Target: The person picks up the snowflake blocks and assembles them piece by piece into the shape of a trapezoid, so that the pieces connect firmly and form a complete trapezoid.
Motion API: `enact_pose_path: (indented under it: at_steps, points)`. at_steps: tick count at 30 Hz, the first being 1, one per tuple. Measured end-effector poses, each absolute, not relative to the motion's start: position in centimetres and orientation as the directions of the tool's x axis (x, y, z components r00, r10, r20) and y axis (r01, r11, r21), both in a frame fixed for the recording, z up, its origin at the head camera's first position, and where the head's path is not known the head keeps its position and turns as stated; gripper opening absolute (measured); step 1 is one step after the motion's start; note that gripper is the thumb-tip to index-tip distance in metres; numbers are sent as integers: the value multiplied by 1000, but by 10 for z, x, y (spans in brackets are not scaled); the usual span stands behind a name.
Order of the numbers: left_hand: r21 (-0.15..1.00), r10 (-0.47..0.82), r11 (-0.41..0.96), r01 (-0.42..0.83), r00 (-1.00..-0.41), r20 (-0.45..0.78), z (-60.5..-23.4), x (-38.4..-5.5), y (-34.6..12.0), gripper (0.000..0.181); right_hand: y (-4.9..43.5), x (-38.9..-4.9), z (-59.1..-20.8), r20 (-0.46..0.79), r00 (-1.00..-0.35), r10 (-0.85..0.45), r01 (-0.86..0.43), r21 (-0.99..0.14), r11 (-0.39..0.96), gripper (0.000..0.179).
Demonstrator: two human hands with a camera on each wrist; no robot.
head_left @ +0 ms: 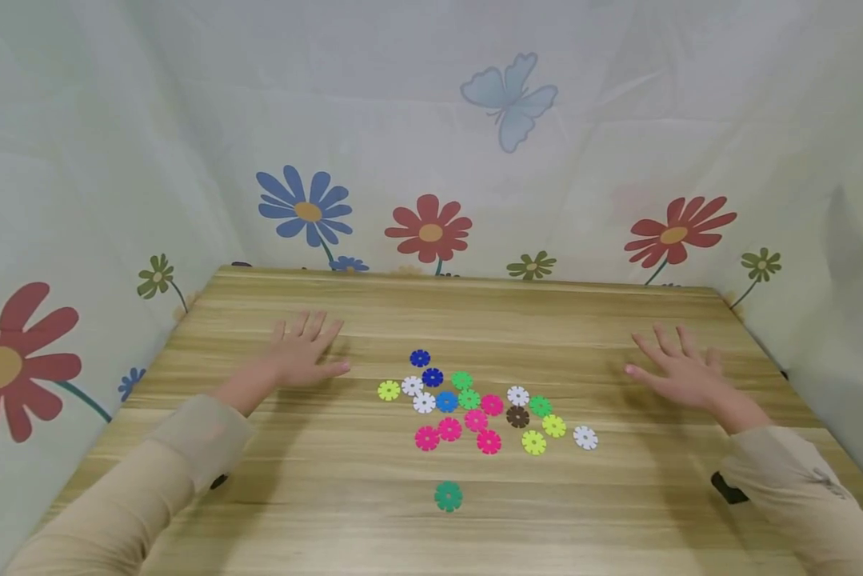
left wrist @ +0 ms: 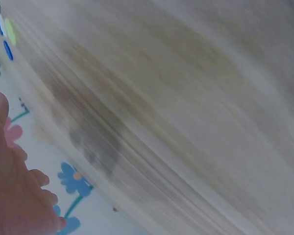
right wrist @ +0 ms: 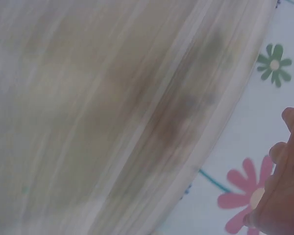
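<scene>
Both hands are spread with straight fingers over a wooden table and hold nothing. My left hand (head_left: 303, 354) is left of a loose group of flat notched plastic discs; nearest to it is a yellow disc (head_left: 389, 390). My right hand (head_left: 679, 370) is on the other side, with a white disc (head_left: 585, 438) closest. Between the hands lie pink discs (head_left: 476, 420), dark blue discs (head_left: 433, 377), green discs (head_left: 469, 399), a light blue disc (head_left: 446, 402) and a brown disc (head_left: 517, 417). One darker green disc (head_left: 449, 496) lies apart, nearer the front.
The wooden table (head_left: 316, 512) has a light grain. Behind and beside it hangs a white curtain (head_left: 373, 112) printed with flowers and a butterfly. A small black object (head_left: 729, 488) shows beside the right sleeve.
</scene>
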State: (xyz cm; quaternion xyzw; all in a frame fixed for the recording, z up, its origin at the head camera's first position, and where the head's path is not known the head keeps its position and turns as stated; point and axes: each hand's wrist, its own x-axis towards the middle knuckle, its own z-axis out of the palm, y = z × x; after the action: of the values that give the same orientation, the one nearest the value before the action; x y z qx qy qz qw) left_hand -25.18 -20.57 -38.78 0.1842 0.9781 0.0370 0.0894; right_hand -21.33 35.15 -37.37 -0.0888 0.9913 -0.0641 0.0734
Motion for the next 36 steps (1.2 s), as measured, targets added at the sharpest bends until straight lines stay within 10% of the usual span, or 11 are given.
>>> enact_pose_path:
  at_steps: [20,36]
  points:
    - [240,657,737,632,-753,-35,-404,-239,-159,58,308,-198,-386,-42,-876,-481,-401,-492,773,70]
    - [399,629,732,552,-772,-86,-413,-244,-148,37,307,-190,-407,-165,-777,-607,-321,-726,608,46]
